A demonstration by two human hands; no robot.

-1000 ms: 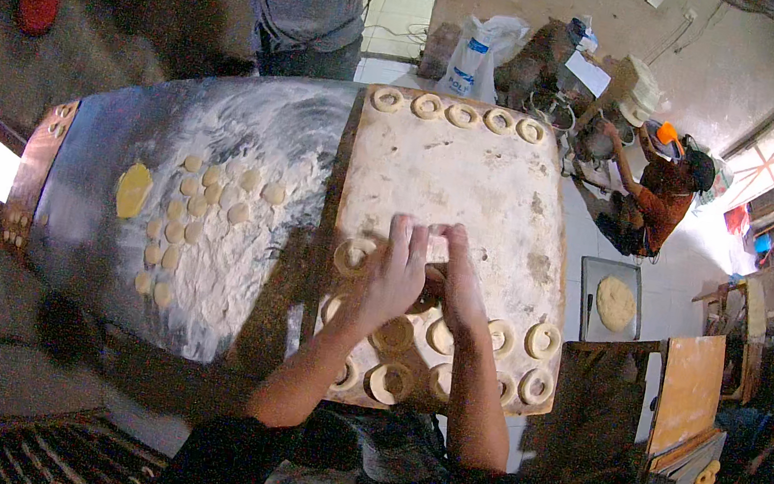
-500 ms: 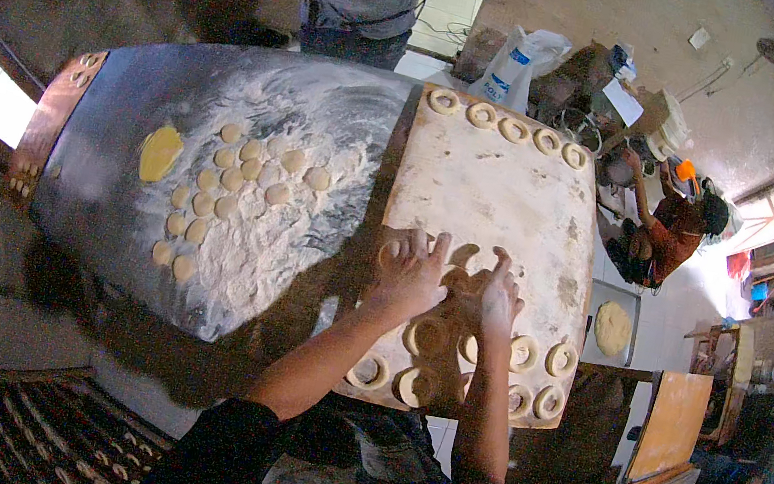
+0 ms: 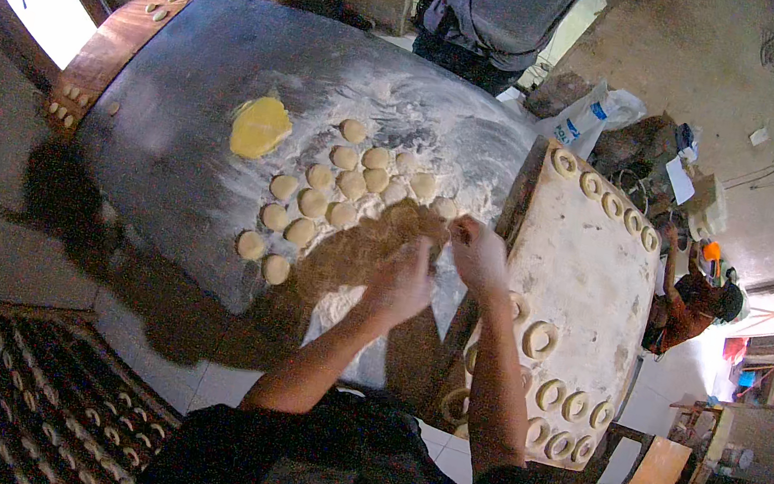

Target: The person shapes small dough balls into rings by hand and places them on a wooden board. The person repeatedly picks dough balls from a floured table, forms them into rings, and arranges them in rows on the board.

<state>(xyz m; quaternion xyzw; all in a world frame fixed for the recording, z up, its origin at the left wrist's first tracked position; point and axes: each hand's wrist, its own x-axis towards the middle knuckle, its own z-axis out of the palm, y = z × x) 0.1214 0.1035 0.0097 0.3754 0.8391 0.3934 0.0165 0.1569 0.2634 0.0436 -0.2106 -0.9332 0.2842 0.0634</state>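
My right hand (image 3: 478, 255) is over the floured right part of the dark table, its fingers curled and fingertips close beside the rightmost dough round (image 3: 444, 208). Whether it touches that round or pinches something, I cannot make out. Lower and to the left, my left hand (image 3: 401, 283) is smeared by motion above the flour, its fingers unclear. Several small pale dough rounds (image 3: 313, 203) lie in loose rows to the left of my hands. Beyond them sits a flat yellow dough piece (image 3: 261, 128).
Right of my hands lies a floured board (image 3: 586, 264), with dough rings (image 3: 540, 339) along its near and far ends. Across the table stands a person in grey (image 3: 510, 8). Another person in orange (image 3: 684, 315) is at the far right. A rack of dough pieces (image 3: 28, 398) is lower left.
Both hands have left the floured board and moved left, over the flour on the dark table. A dough ring now lies on the board where they were. The view has shifted left.
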